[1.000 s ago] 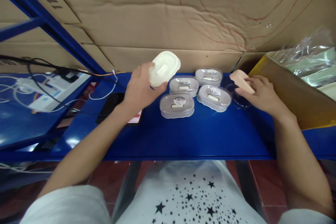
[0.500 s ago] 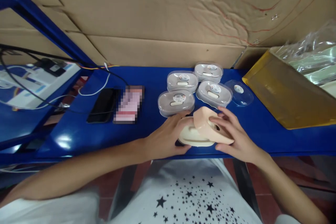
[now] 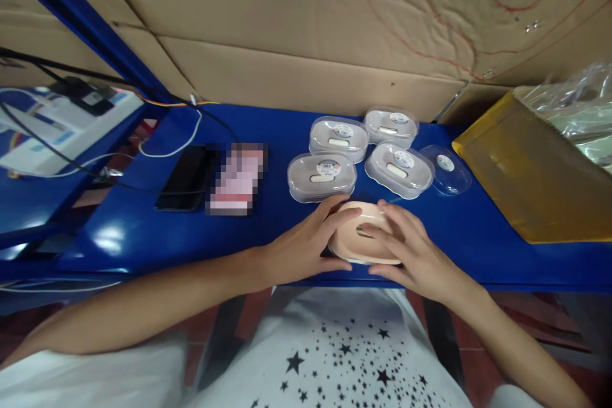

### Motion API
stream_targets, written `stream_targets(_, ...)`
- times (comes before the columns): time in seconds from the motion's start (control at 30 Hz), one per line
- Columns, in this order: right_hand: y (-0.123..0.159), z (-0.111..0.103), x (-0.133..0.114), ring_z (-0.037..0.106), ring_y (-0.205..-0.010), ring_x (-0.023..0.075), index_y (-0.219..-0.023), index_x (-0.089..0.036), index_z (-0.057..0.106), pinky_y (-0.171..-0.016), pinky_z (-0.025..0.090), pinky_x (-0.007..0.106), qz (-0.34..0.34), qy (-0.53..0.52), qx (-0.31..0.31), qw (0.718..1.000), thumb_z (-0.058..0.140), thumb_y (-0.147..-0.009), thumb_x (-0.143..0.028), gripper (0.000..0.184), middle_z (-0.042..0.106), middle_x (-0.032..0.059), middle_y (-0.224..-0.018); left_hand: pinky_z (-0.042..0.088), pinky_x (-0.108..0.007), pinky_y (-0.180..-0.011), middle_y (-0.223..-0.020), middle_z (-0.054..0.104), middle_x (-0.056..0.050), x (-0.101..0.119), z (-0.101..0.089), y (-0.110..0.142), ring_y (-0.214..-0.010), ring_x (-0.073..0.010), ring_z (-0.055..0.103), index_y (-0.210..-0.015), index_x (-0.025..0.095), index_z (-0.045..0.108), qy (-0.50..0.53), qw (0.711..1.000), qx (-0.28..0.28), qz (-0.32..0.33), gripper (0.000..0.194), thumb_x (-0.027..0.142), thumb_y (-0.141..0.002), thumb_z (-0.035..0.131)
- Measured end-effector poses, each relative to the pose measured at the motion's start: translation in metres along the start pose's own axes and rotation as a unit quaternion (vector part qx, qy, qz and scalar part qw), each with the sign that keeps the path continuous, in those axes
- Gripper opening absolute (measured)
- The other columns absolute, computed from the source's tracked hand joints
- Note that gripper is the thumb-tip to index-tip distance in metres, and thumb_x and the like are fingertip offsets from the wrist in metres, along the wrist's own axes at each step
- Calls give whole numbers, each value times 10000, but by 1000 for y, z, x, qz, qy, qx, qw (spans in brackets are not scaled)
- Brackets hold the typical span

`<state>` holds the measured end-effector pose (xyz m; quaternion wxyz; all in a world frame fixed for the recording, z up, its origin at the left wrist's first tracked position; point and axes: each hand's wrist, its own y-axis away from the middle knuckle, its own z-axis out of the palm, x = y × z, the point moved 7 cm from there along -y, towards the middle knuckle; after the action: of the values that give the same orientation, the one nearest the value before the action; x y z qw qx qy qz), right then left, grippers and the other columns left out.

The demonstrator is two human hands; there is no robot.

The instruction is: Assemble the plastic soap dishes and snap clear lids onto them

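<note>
A cream and pink soap dish (image 3: pixel 359 248) lies near the front edge of the blue shelf (image 3: pixel 143 236). My left hand (image 3: pixel 306 248) grips its left side, fingers curled over the top. My right hand (image 3: pixel 411 252) rests on its right side, fingers pressed flat on the pink insert. Behind it stand several finished soap dishes with clear lids (image 3: pixel 321 176). A loose clear lid (image 3: pixel 445 169) lies to their right.
A black phone (image 3: pixel 184 177) and a pixelated pink item (image 3: pixel 238 180) lie at the left. Cables (image 3: pixel 167 146) run across the back left. A yellow-brown box (image 3: pixel 530 178) with plastic bags (image 3: pixel 581 115) stands at the right. Cardboard (image 3: pixel 306 32) lines the back.
Both hands brought the cream base and pink insert down to the front of the shelf. The pink insert, tilted half a second ago, now lies flat in the base.
</note>
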<state>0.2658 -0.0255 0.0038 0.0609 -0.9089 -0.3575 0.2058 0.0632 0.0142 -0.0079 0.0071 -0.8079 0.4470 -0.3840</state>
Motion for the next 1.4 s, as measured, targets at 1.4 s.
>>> stream_targets(1.4, 104, -59, 121, 695, -1353, 358, -1554, -438, 573, -1174, 560, 620, 373, -206, 271, 863, 616, -1049, -593, 530, 682, 75, -1521, 422, -571, -1307, -1728, 403, -181, 2, -7, -9, -1607, -357, 424, -1658, 290, 322, 24, 999, -44, 12, 810, 331, -985, 770)
